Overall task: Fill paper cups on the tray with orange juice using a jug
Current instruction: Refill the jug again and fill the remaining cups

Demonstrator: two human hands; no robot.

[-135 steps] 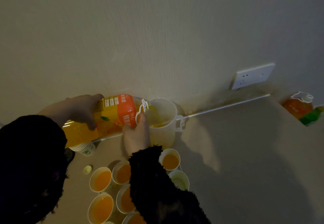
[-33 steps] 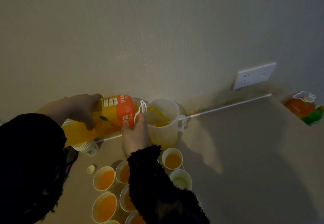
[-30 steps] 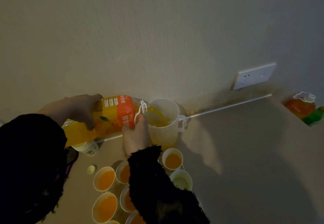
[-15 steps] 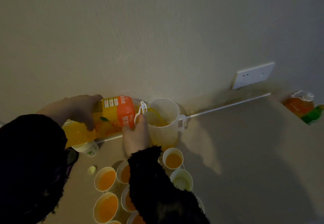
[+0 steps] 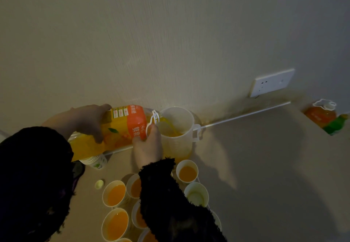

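Left hand (image 5: 85, 120): clasps the bottle (image 5: 115, 130) round its rear half, fingers over the top, thumb down the near side.
Right hand (image 5: 148, 147): under the bottle's neck, fingers curled up to it by the white carry ring.
Bottle: tipped almost level, mouth over the jug (image 5: 178, 137), about half full.
Juice (image 5: 171, 128): runs in a thin stream from mouth to jug; shallow pool at the jug's bottom.
Jug: clear, upright on the table (image 5: 255, 156), against the wall (image 5: 170, 42), handle to the right.
Cups (image 5: 187, 172): clustered just in front of the jug, partly under the right sleeve (image 5: 170, 203); most hold juice, one (image 5: 196, 194) to the right nearly empty.
Cup stack (image 5: 96, 161): below the bottle's base.
Cap (image 5: 99, 184): pale green, on the table left of the cups.
Socket (image 5: 272, 82): white, low on the wall, right.
Second bottle (image 5: 322, 114): orange, far right, past the table's edge.
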